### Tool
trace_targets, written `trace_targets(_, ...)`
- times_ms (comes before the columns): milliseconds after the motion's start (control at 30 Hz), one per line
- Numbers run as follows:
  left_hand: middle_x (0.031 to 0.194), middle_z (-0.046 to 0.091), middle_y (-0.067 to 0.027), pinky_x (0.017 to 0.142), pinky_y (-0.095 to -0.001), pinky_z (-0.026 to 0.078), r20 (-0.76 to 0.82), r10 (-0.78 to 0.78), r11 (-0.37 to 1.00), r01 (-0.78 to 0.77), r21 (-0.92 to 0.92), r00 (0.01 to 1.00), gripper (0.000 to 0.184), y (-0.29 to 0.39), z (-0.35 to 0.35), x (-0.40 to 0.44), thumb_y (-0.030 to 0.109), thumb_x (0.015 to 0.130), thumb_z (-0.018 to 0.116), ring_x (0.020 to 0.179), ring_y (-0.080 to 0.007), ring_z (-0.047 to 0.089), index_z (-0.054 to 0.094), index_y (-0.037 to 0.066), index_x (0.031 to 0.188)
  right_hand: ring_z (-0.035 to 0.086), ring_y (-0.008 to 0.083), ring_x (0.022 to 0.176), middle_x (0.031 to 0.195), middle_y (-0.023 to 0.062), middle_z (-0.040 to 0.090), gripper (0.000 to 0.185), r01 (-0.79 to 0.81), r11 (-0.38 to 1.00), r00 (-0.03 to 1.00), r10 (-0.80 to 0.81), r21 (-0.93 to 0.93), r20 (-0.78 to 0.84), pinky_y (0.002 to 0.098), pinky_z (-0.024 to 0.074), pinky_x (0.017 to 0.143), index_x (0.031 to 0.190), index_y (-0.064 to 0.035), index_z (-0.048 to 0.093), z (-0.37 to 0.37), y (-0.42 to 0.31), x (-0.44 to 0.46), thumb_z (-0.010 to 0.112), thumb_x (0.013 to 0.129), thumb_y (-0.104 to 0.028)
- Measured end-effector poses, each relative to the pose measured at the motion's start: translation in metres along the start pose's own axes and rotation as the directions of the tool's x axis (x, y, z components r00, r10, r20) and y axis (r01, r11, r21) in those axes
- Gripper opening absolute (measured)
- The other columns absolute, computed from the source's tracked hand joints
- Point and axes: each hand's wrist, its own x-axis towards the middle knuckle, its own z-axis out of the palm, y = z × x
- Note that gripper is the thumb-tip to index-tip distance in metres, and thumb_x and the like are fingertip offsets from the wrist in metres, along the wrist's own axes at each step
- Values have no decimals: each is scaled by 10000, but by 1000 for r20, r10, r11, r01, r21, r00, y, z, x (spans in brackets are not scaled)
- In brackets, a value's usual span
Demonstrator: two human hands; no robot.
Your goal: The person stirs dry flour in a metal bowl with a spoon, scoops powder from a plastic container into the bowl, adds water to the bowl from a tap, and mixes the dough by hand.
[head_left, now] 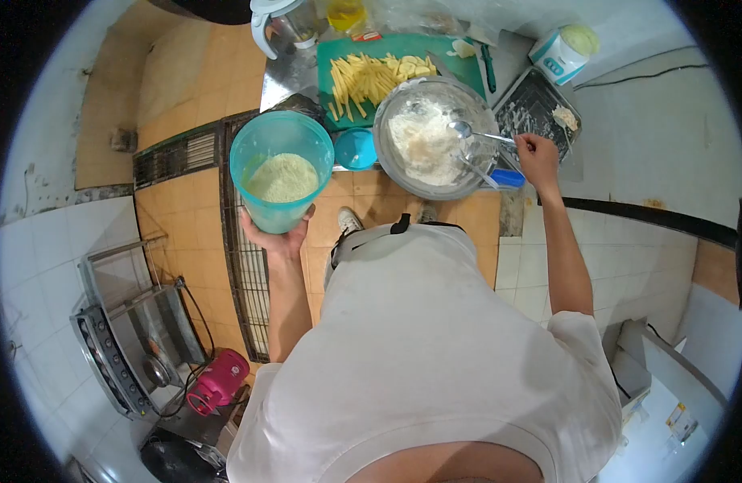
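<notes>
My left hand (279, 235) is wrapped round the lower part of a teal plastic tub (281, 133), which has pale yellowish powder (283, 178) in it. In my right hand (537, 161) is the handle of a metal spoon (488, 136). The spoon's bowl is over a large clear mixing bowl (389, 167) of white flour-like powder (423, 149), with a brownish patch on top. A second utensil, with a blue handle (508, 178), leans on the bowl's near right rim. A small blue bowl (356, 150) stands between the tub and the mixing bowl.
Cut potato strips (363, 80) lie on a green cutting board (332, 48) behind the bowls, with a dark-handled knife (488, 68) at its right. A floured black tray (532, 105) is at the right. A blender jug (286, 24) stands at the back left; a pink gas cylinder (219, 380) is on the floor.
</notes>
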Motion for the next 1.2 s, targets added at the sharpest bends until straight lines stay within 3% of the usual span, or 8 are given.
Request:
trace_targets(333,1313,493,-82,598,-432,535,75,-50,997,54,-57,996,729,-5,13,6,647,791,509,1058,-297,566,405,207,1362,605,225,565,667,156,632,226,-18,999,997,20,-28,70,352,454,574,884,0,698,-7,4,-31,634,870,-217)
trace_targets(433,1235,526,-129,569,-379,475,-117,-20,992,34,119,993,860,-6,28,4,742,747,449,927,-301,572,428,125,1347,600,220,563,669,162,631,213,-78,997,994,78,-10,72,349,454,575,893,3,697,-8,7,-34,636,873,-199)
trace_targets(633,1225,532,-137,573,-379,477,-143,-36,990,55,126,989,871,-9,28,3,745,748,448,929,-301,573,430,111,1344,524,184,519,630,148,597,203,-38,999,997,40,-35,64,316,423,544,899,9,694,-11,2,-43,631,880,-182)
trace_targets(867,1240,528,-143,580,-399,477,-73,-145,988,149,48,987,818,-20,10,2,712,789,405,932,-315,572,430,112,1346,474,83,585,608,37,577,241,-104,982,991,89,155,99,270,390,550,882,53,673,-41,-25,-34,653,882,-187)
trace_targets(967,1266,513,-138,575,-398,464,-72,-218,976,219,7,973,792,-29,0,4,692,799,404,943,-309,556,422,131,1359,471,69,594,619,26,577,188,-16,943,997,-11,332,79,254,388,544,888,37,684,-76,-88,-28,649,888,-148)
trace_targets(1067,1281,502,-137,581,-398,458,-92,-291,955,295,25,952,821,-42,1,9,721,779,399,964,-304,544,420,143,1362,522,101,577,645,59,607,119,187,946,980,-200,265,22,271,410,536,853,15,689,-91,-176,-29,648,875,-94)
trace_targets(1133,1288,498,-135,573,-397,458,-6,-307,952,307,21,952,820,-47,6,13,723,774,407,979,-306,548,416,153,1364,578,194,569,666,99,615,117,504,852,860,-511,140,13,325,448,532,838,-13,688,-75,-220,-28,673,846,-130)
trace_targets(1200,1291,496,-133,562,-394,457,31,-317,948,317,-1,948,824,-53,14,13,728,768,413,996,-308,552,413,161,1366,607,273,637,743,128,623,129,750,660,661,-750,39,-8,366,477,553,865,-44,686,-34,-248,-30,679,826,-166)
